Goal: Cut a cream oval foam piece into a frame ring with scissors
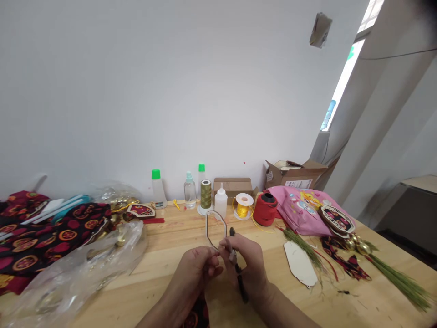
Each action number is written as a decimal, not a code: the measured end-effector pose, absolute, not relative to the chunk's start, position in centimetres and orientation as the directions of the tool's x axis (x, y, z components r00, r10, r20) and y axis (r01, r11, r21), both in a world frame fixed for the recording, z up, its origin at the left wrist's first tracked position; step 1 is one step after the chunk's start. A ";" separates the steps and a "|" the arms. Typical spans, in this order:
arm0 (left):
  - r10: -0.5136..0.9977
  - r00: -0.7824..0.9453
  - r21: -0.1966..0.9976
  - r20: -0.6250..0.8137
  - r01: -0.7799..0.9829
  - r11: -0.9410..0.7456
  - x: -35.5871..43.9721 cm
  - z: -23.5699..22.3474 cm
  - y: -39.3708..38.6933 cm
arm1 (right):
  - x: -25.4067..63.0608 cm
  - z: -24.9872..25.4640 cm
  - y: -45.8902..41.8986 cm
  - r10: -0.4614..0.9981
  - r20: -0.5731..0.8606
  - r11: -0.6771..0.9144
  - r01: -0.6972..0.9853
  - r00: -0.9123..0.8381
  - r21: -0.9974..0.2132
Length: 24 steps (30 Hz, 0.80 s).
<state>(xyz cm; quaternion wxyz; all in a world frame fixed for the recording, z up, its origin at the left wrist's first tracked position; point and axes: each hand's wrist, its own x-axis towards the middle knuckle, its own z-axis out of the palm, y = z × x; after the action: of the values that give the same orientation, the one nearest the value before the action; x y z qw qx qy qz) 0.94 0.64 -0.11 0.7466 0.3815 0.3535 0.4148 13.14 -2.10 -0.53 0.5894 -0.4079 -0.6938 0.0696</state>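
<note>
A thin pale frame with a long, eight-sided outline stands tilted above the wooden table, its lower end at my fingertips. My left hand is closed, with thumb and forefinger pinching that lower end. My right hand is wrapped round a pair of scissors with black handles, and its fingertips also meet the frame's lower end. The blades are mostly hidden by my fingers. Below my left hand hangs or lies dark patterned fabric, partly out of view. On the right lies a cream eight-sided panel.
Along the wall stand a white squeeze bottle, a green thread cone, a yellow cord spool and a red thread cone. A clear plastic bag and patterned fabric lie left. Green tassels lie right, near a pink bag.
</note>
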 end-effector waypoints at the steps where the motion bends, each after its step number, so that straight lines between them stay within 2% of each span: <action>1: 0.892 0.404 0.869 -0.203 -0.345 0.355 0.9 -0.2 0.7 | 13.1 -0.5 -2.1 0.658 0.752 0.647 0.481 0.039 -0.592; 3: 0.899 0.389 0.895 -0.199 -0.301 0.329 0.7 -0.1 0.8 | 13.1 -0.5 -2.0 0.689 0.713 0.592 0.465 0.133 -0.659; 6: 0.919 0.348 0.963 -0.184 -0.122 0.239 0.4 0.2 0.9 | 13.2 -0.4 -1.7 0.740 0.598 0.494 0.355 0.307 -0.794; 9: 0.920 0.370 0.990 -0.128 -0.001 0.138 0.4 0.6 0.9 | 13.3 -0.2 -1.5 0.783 0.508 0.448 0.241 0.359 -0.861; 17: 0.883 0.453 0.972 -0.123 -0.126 0.200 0.7 0.1 0.9 | 13.0 0.1 -1.5 0.834 0.405 0.395 0.107 0.374 -0.912; 20: 0.869 0.471 0.947 -0.153 -0.180 0.265 0.8 0.1 0.8 | 13.1 -0.2 -1.4 0.827 0.436 0.409 0.152 0.355 -0.900; 24: 0.876 0.453 0.929 -0.166 -0.226 0.293 0.8 0.1 0.7 | 13.0 -0.3 -1.8 0.769 0.567 0.482 0.316 0.294 -0.817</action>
<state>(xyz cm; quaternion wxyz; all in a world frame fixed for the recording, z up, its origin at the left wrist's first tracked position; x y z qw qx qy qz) 0.84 0.71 0.14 0.7205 0.4556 0.3567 0.3822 13.02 -1.78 -0.32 0.6471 -0.4777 -0.5678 0.1752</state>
